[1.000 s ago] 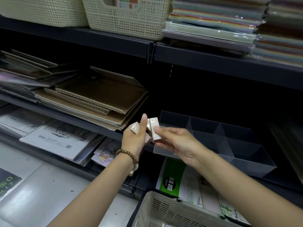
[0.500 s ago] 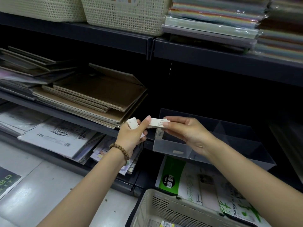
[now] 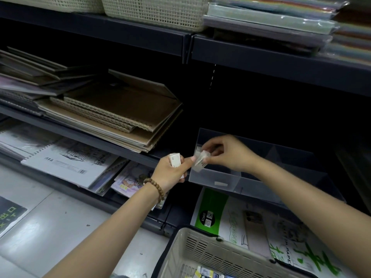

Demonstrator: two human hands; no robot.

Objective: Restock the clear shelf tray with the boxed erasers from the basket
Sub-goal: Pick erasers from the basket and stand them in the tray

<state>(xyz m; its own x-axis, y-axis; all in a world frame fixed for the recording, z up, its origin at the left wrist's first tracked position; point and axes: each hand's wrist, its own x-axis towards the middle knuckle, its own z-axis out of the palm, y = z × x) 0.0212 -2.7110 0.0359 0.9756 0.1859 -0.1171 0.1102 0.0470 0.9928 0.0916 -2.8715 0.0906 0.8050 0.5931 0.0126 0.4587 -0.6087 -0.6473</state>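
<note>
The right grip (image 3: 230, 155) is clamped on one small white boxed eraser (image 3: 203, 159), pinched between thumb and fingertips and tilted, with its lower end just above the front left corner of the clear shelf tray (image 3: 259, 184). The tray's front wall is directly below this grip and its divided compartments run off to the right and behind it. Whether the box touches the tray wall cannot be told. Just left of the right grip, the left grip (image 3: 170, 174) is curled round a small stack of white boxed erasers (image 3: 175, 160) that stick up from the top of the fist. Its thumb stretches right until the tip meets or nearly meets the box in the right grip. A wooden bead bracelet (image 3: 155, 187) circles the wrist just below the left grip. Well below both grips, at the bottom edge of the view, is the pale slotted basket (image 3: 200, 236), with more small boxes (image 3: 204, 272) lying in its bottom. Between the basket and the right grip lies a green-and-white paper pack (image 3: 212, 209) on the lowest shelf. Up and to the left of the left grip is a stack of brown spiral sketchbooks (image 3: 120, 109), and further down to the left is a white spiral pad (image 3: 66, 163). Far above both grips, woven baskets (image 3: 156, 13) and wrapped coloured paper (image 3: 271, 15) are on the top shelf.
</note>
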